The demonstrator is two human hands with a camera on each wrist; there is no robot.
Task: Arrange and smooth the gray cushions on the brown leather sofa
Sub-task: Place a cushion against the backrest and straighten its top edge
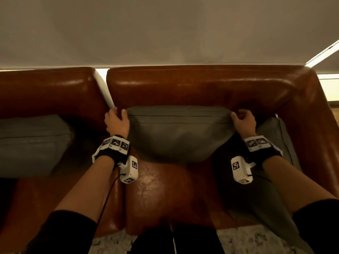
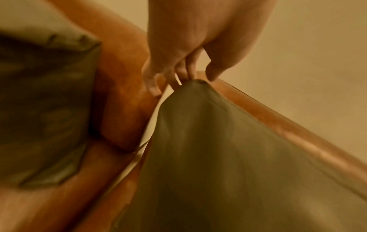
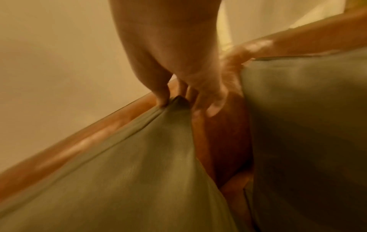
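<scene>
A gray cushion [image 1: 179, 132] stands upright against the backrest of the brown leather sofa [image 1: 201, 85], over the middle seat. My left hand [image 1: 117, 121] pinches its top left corner. My right hand [image 1: 242, 120] pinches its top right corner. In the left wrist view the left hand [image 2: 201, 76] has thumb and fingers around the tip of the cushion [image 2: 228, 157]. In the right wrist view the right hand [image 3: 176, 100] squeezes the bunched corner of the cushion [image 3: 129, 164], thumb in front, fingers behind.
A second gray cushion [image 1: 31, 143] leans on the left sofa section. A third gray cushion [image 1: 275, 143] stands against the right armrest [image 1: 315, 134]. A bright gap [image 1: 102, 85] separates the two sofa sections. A plain wall [image 1: 165, 30] rises behind. Speckled floor [image 1: 242, 241] lies in front.
</scene>
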